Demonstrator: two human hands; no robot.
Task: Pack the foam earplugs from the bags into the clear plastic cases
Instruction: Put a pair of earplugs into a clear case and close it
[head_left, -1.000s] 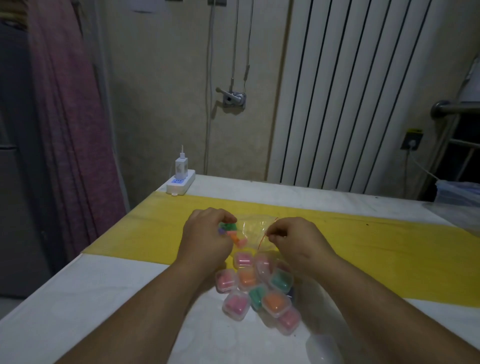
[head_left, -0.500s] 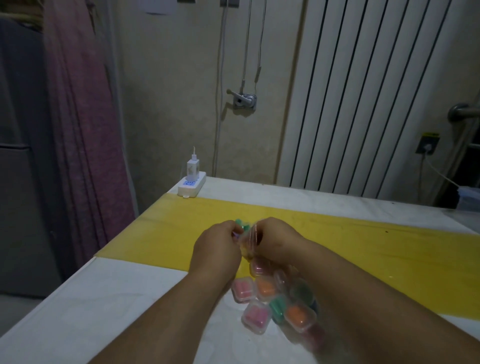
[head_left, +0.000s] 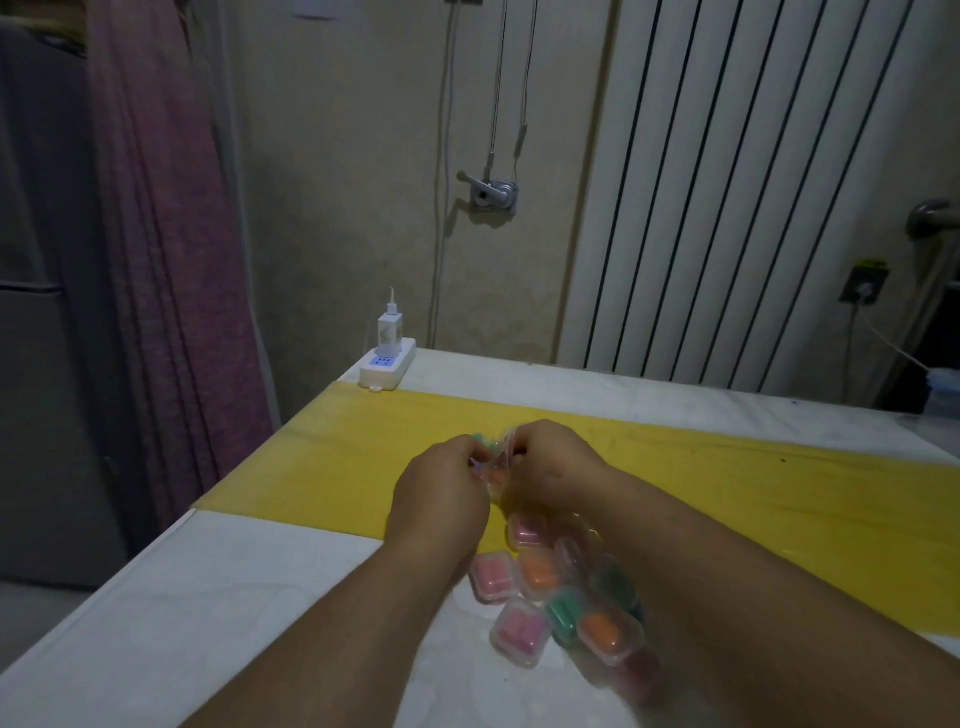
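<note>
My left hand (head_left: 440, 488) and my right hand (head_left: 545, 465) meet over the yellow strip, both pinching a small clear plastic bag (head_left: 496, 457) between them. Green and orange foam earplugs (head_left: 485, 442) show through the bag at my fingertips. Closer to me, between my forearms, lies a cluster of several clear plastic cases (head_left: 563, 597) holding pink, orange and green earplugs. My right forearm hides part of the cluster.
The table (head_left: 208, 597) is white with a yellow strip (head_left: 753, 499) across it. A white power strip with a charger (head_left: 387, 358) sits at the far left corner. A purple curtain (head_left: 166, 249) hangs left of the table and a radiator stands behind.
A second ago my hands were apart, stretching the bag open. They have since come together on the bag. The view has shifted slightly left.
</note>
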